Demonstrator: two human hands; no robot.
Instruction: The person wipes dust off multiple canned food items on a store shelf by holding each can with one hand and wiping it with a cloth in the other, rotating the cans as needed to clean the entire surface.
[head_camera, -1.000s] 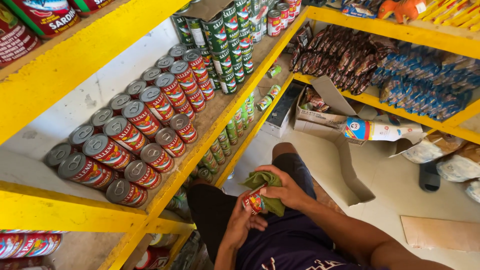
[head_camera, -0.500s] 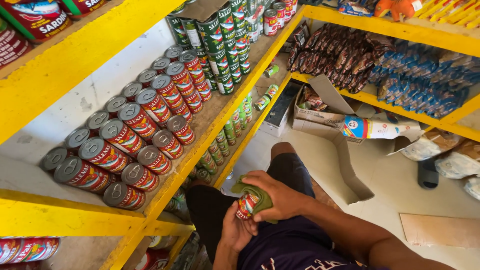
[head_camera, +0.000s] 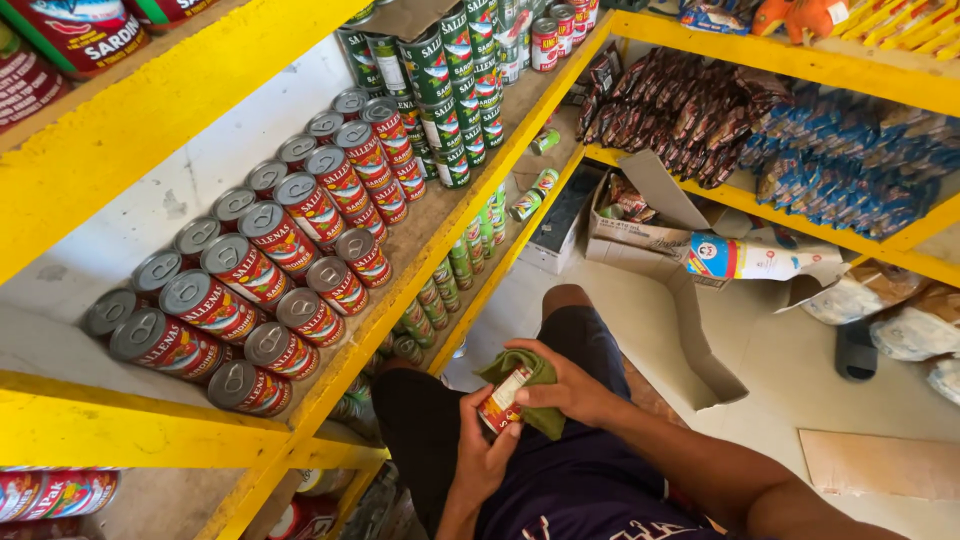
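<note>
**A small can held in both hands, wrapped in a green cloth**

The left hand (head_camera: 485, 455) cups a small red-labelled can (head_camera: 503, 400) from below, its fingers curled around the lower end. The right hand (head_camera: 570, 385) closes over the can from above and from the right, pressing a green cloth (head_camera: 525, 375) against it; the cloth drapes over the can's top and hangs down behind it. Can and cloth sit between the two hands, above the person's dark-clothed lap.

Up and to the left of the hands, a yellow shelf (head_camera: 440, 240) carries rows of red-labelled cans (head_camera: 270, 270) lying on their sides, silver lids outward. Further along the same shelf stand stacked green-labelled cans (head_camera: 450, 90). On the lower shelf, just left of the hands, more green cans (head_camera: 440, 295) are lined up.

Above the hands, on the floor, an open cardboard box (head_camera: 640, 215) holds dark packets. Beside it to the right lies a white, blue and yellow bag (head_camera: 750, 258). The shelf far above and right of the hands holds dark brown packets (head_camera: 680, 115) and blue packets (head_camera: 850, 170).
</note>
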